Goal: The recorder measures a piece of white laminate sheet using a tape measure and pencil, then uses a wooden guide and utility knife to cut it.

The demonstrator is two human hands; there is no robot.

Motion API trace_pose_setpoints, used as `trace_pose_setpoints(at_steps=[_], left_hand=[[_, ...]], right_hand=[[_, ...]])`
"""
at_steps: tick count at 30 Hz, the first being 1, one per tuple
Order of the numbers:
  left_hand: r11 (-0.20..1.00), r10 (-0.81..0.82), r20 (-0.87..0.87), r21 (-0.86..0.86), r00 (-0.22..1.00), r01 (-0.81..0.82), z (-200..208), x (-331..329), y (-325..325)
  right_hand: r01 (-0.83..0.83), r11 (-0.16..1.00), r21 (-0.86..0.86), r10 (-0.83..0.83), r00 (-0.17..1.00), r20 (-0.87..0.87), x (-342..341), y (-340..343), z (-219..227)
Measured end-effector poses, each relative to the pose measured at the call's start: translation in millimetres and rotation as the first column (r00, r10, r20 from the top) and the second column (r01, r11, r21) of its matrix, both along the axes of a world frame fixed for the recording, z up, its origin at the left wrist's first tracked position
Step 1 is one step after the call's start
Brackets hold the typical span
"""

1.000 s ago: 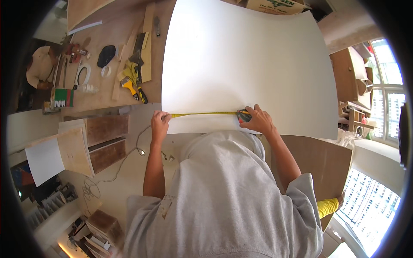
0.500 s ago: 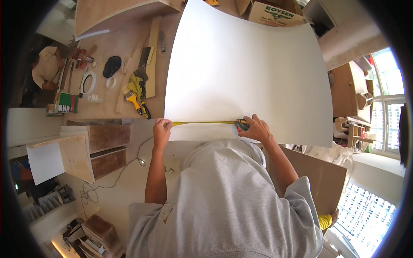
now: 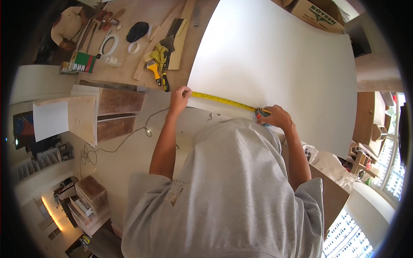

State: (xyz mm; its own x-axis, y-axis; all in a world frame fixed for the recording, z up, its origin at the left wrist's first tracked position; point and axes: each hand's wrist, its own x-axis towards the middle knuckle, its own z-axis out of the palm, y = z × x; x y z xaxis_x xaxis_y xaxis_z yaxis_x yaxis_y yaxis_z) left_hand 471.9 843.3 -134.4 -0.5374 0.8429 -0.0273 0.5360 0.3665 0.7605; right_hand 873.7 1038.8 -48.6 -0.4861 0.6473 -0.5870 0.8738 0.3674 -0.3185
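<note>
A large white sheet (image 3: 279,60) lies over the workbench in front of me and bows slightly. Along its near edge stretches the yellow blade of a tape measure (image 3: 223,100). At the sheet's near left corner, my left hand (image 3: 180,98) pinches the end of the blade; the fingertips partly hide the end. My right hand (image 3: 278,117) is closed around the dark tape measure case (image 3: 260,113), close to the sheet's near edge. Between my hands the blade is pulled out, its numbered face turned up.
On the bench (image 3: 124,73) at left lie a yellow-handled paintbrush (image 3: 153,71), a yellow cloth, wood strips, tape rolls and a bottle (image 3: 112,60). A cardboard box (image 3: 316,15) stands at back right. Drawer boxes (image 3: 118,103) and a cable (image 3: 129,144) are at left. Another person is far left.
My view has turned, so the bench and sheet sit higher and further right. The tape blade now slants down to the right and shows more of its face. Both hands keep their hold.
</note>
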Motion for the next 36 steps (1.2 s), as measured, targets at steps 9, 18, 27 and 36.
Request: trace_pose_setpoints(at_steps=[9, 18, 27, 36], left_hand=[[0.982, 0.185, 0.076, 0.036, 0.98, -0.188, -19, 20, -17], [0.961, 0.272, 0.228, -0.006, 0.935, -0.278, -27, 21, -26], [0.96, 0.279, 0.26, -0.041, 0.924, -0.278, -28, 26, -33], [0.777, 0.479, 0.735, -0.1, 0.48, -0.621, -69, 43, -28]], right_hand=[[-0.032, 0.99, -0.135, 0.042, 0.996, 0.076, -7, -3, 12], [-0.041, 0.994, -0.101, 0.041, 0.999, 0.003, -10, -15, 7], [-0.021, 0.987, -0.156, 0.025, 0.999, 0.023, -5, -10, 12], [0.107, 0.96, -0.257, -0.063, 0.983, 0.174, 65, 35, -4]])
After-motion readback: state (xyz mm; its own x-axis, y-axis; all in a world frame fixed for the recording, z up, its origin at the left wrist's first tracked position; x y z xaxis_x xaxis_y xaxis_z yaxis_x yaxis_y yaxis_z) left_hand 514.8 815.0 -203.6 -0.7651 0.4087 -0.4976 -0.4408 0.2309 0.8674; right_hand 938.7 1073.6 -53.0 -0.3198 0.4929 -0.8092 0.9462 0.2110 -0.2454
